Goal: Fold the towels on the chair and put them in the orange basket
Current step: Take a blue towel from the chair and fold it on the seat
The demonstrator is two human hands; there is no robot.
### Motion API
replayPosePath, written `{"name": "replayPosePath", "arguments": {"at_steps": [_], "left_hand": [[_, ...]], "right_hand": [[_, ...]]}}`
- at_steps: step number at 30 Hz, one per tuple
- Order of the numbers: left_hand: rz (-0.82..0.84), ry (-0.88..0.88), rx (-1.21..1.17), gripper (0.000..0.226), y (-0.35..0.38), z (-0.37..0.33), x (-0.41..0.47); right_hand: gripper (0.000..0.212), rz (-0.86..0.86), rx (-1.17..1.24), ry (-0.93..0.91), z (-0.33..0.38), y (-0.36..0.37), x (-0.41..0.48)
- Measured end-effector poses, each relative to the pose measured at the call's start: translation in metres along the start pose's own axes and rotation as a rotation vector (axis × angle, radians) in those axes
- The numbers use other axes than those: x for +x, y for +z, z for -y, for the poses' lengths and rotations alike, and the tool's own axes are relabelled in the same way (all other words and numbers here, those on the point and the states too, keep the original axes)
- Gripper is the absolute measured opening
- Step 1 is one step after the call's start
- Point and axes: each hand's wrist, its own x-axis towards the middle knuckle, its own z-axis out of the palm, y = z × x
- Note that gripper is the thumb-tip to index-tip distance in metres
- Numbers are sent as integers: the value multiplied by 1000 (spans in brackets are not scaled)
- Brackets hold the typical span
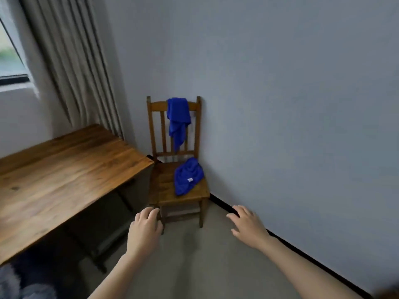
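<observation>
Wooden chair (164,190) stands in the far corner, its back & right side close to the pale wall (280,104), its seat facing the camera. Two blue towels on it, both unfolded. The draped towel (178,117) hangs over the top rail of the backrest, right of centre, w/ a long tail dropping down in front of the slats. The crumpled towel (187,175) lies bunched on the right part of the seat, a small white label (190,180) showing on top; the two towels are apart. The seat's left part is bare wood. Both hands are stretched fwd, low & near, well apart from each other, palms down, and short of the towels. Left hand (145,227) has its fingers loosely bent & grips nothing; in the view it overlaps the chair's near-left leg, contact can't be told. Right hand (248,225) has its fingers spread & relaxed, grips nothing, and hovers over the floor (205,255) right of the chair, near the black baseboard (302,253). Left of the chair is a wooden desk (64,169), its right corner just beside the seat. Behind the desk, far left, a beige curtain (71,61) hangs next to a window (8,50). Sth grey & fuzzy (13,283) sits at the near-left edge, too blurred to tell.
</observation>
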Motion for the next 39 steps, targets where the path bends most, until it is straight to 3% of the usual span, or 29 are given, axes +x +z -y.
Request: {"name": "replayPosePath", "arguments": {"at_steps": [8, 13, 18, 27, 39], "left_hand": [[55, 146, 37, 45, 59, -100, 36], [28, 130, -63, 44, 85, -183, 87], [58, 134, -19, 44, 119, -233, 95], [147, -35, 139, 46, 140, -199, 146], [200, -411, -124, 46, 199, -138, 264]], "right_hand": [[48, -47, 18, 132, -103, 0, -26], [47, -124, 58, 125, -182, -13, -9], [47, -42, 24, 85, -237, -14, 11], [47, 49, 43, -72, -251, -4, 106], [47, 191, -66, -261, -259, -16, 311]]}}
